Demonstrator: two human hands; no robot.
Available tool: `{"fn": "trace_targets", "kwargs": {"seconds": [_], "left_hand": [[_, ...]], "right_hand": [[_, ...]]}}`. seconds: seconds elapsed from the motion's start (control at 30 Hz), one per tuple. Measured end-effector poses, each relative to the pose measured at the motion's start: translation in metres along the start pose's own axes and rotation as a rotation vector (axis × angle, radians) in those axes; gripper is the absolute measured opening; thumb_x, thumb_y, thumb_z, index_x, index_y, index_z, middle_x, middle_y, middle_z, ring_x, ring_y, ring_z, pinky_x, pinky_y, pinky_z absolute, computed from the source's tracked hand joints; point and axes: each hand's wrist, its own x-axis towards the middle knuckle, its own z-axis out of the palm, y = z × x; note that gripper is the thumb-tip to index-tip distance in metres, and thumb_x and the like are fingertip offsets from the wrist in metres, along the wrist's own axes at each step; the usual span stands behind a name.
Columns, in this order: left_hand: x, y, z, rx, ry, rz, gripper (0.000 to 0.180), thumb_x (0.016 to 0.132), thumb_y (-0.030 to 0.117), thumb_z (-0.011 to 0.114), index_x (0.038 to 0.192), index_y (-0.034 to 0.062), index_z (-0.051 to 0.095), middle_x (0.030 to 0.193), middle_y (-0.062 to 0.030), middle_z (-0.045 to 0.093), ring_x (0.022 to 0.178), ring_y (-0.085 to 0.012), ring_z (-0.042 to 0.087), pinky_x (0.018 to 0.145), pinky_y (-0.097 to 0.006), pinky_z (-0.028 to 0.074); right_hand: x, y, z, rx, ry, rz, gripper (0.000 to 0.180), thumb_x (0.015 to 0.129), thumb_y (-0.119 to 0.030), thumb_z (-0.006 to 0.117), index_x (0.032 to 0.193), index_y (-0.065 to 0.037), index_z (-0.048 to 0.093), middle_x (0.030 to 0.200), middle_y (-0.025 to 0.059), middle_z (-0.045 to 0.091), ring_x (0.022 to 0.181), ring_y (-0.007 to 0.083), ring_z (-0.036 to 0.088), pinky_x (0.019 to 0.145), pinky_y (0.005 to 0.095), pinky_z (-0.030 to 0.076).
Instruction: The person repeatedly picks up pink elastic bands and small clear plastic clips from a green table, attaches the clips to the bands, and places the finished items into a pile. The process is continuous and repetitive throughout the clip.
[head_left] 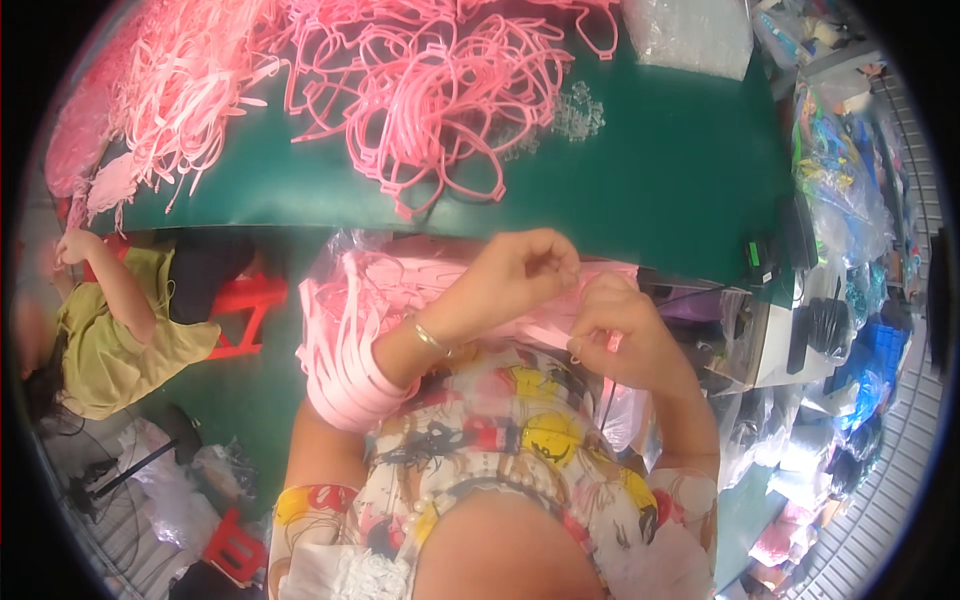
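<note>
- Your left hand [515,275] and right hand [615,330] meet just below the green table's [680,170] near edge, both pinched on a pink strip [560,322].
- A stack of pink bands [345,385] rings your left forearm.
- The clear bag [350,250] on your lap holds more pink pieces.
- Tangled pink frames [440,90] crowd the tabletop; its right part lies bare.
</note>
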Motion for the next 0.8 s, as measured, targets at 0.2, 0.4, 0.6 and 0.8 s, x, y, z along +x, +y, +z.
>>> {"fn": "trace_targets", "kwargs": {"seconds": [0.2, 0.4, 0.6, 0.8], "left_hand": [[-0.030, 0.003, 0.002, 0.096, -0.044, -0.016, 0.011, 0.085, 0.005, 0.061, 0.094, -0.0005, 0.063, 0.088, -0.0015, 0.063, 0.084, -0.0076, 0.056, 0.076, -0.025, 0.047], [-0.035, 0.004, -0.002, 0.249, -0.055, 0.082, 0.008, 0.082, 0.002, 0.065, 0.090, -0.0004, 0.067, 0.086, -0.0032, 0.066, 0.081, -0.0107, 0.059, 0.076, -0.026, 0.047], [-0.042, 0.008, 0.001, 0.423, -0.011, 0.230, 0.010, 0.078, -0.001, 0.065, 0.088, -0.0007, 0.068, 0.086, -0.0099, 0.067, 0.078, -0.0198, 0.064, 0.070, -0.030, 0.050], [-0.050, 0.002, 0.005, 0.800, -0.012, 0.525, 0.029, 0.069, -0.003, 0.067, 0.097, 0.0029, 0.067, 0.086, -0.0114, 0.064, 0.076, -0.0281, 0.064, 0.065, -0.034, 0.052]], "right_hand": [[0.002, -0.006, -0.002, -0.047, -0.012, -0.002, 0.007, 0.068, -0.009, 0.067, 0.067, -0.009, 0.060, 0.062, -0.0011, 0.049, 0.072, 0.0181, 0.048, 0.081, 0.0340, 0.034], [0.004, -0.004, -0.001, -0.059, -0.019, -0.021, 0.006, 0.069, -0.009, 0.066, 0.068, -0.010, 0.060, 0.062, -0.0009, 0.049, 0.074, 0.0188, 0.048, 0.082, 0.0343, 0.034], [0.003, 0.001, 0.001, 0.028, -0.046, 0.023, 0.006, 0.069, -0.008, 0.065, 0.067, -0.010, 0.060, 0.062, -0.0007, 0.049, 0.073, 0.0185, 0.048, 0.077, 0.0328, 0.035], [0.004, 0.009, 0.005, 0.265, -0.084, 0.170, 0.003, 0.070, -0.005, 0.063, 0.068, -0.007, 0.062, 0.065, 0.0004, 0.049, 0.073, 0.0167, 0.046, 0.068, 0.0300, 0.037]]}}
